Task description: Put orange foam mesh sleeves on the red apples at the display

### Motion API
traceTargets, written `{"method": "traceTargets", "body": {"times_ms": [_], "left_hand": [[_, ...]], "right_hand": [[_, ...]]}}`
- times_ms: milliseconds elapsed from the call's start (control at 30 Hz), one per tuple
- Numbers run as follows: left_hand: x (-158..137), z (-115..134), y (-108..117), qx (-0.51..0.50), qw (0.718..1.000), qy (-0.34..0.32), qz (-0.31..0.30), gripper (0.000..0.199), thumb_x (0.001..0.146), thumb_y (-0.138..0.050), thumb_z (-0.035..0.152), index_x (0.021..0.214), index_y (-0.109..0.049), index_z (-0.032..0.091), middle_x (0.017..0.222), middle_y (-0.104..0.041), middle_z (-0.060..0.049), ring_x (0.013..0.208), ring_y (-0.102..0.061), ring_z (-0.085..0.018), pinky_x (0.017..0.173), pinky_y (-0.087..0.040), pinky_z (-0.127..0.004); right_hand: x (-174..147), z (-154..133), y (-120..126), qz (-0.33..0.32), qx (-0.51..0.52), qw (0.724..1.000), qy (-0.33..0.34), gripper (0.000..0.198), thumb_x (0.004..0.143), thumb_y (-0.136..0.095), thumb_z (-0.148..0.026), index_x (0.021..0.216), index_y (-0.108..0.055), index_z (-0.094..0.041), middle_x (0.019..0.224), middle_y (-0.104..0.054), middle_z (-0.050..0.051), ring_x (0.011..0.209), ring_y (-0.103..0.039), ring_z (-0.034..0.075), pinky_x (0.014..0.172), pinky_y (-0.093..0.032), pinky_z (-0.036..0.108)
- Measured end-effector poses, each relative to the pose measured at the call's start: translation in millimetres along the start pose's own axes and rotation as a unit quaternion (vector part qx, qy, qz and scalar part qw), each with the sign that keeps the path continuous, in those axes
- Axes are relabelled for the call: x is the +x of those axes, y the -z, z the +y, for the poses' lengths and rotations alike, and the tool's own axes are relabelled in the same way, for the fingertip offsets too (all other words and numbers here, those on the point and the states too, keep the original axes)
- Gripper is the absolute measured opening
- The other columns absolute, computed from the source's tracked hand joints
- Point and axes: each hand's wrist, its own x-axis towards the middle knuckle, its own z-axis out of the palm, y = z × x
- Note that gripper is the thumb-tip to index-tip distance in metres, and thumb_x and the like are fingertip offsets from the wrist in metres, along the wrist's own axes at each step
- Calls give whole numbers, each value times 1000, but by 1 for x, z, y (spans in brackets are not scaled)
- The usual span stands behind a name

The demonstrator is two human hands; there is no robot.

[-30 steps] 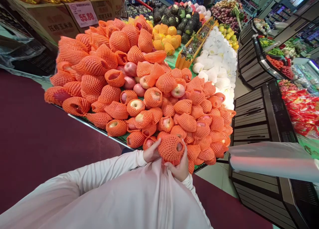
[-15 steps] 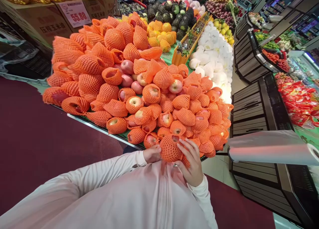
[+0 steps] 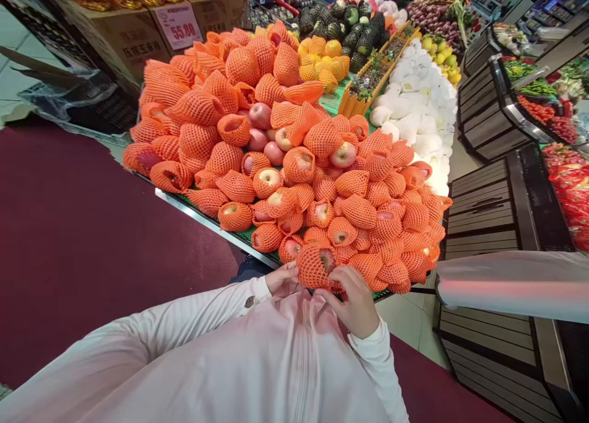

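Observation:
Close to my body, at the near edge of the display, I hold an apple in an orange foam net [image 3: 313,266] between both hands. My left hand [image 3: 282,278] grips its left side, fingers closed against the net. On the right side, my right hand [image 3: 355,300] pinches the net's edge beside its opening, where dark red apple skin shows. Just beyond lies a large heap of apples in orange foam nets [image 3: 359,211]. A few bare apples [image 3: 260,115] sit in the middle of that heap.
Behind the heap are yellow netted fruit [image 3: 324,61], dark netted fruit [image 3: 352,27] and a yellow planter fence [image 3: 352,104]. White netted fruit [image 3: 414,104] runs along the right. A plastic bag roll [image 3: 515,288] juts in at right. A price sign [image 3: 178,25] hangs on cartons.
The view has shifted, so the display appears further right. My right fingers have drawn in to the net's opening, and more of the apple's red skin shows there.

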Motion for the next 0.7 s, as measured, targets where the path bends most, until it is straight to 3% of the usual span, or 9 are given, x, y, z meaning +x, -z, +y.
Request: {"method": "traceTargets", "body": {"times_ms": [133,233,367,467,567,700], "left_hand": [[-9,3,7,-26,999,13,-18,41,78,-75,38,111,-66,14,104,-74,-10,95,-69,-21,89,-48,-32],[-13,7,12,-40,999,36,-4,40,82,-69,43,107,-68,11,101,-74,-11,93,-69,-21,85,-49,-30],[-16,16,15,-68,995,42,62,37,89,-59,44,101,-69,10,92,-75,-10,87,-70,-19,81,-51,-27],[-16,24,17,-77,991,49,95,31,89,-61,40,96,-70,11,86,-75,-9,86,-70,-17,80,-52,-25],[-15,32,17,-67,992,54,93,21,83,-70,33,92,-71,14,87,-75,-6,84,-70,-15,82,-51,-24],[-12,45,18,-13,997,43,65,39,71,-82,29,107,-70,19,104,-74,-4,94,-69,-15,88,-49,-26]], "right_hand": [[1,-11,-21,25,-5,1000,15,5,90,-59,-20,85,-61,-20,79,-60,4,75,-52,18,68,-42,33],[1,-16,-38,63,-37,997,36,9,91,-57,-20,87,-65,-21,83,-61,4,76,-51,18,69,-41,34],[-1,-20,-54,-3,-74,996,51,18,91,-58,-31,101,-68,-21,98,-63,9,86,-53,23,74,-45,37],[-5,-18,-56,-39,-35,998,38,26,95,-49,-24,115,-64,-20,107,-63,11,95,-55,24,79,-50,38],[-7,-14,-50,15,39,999,-26,30,96,-43,-14,119,-61,-19,104,-65,9,96,-58,20,83,-52,36],[4,-16,-43,133,9,989,-62,31,89,-60,-14,118,-63,-25,91,-70,5,89,-60,21,78,-54,36]]}}
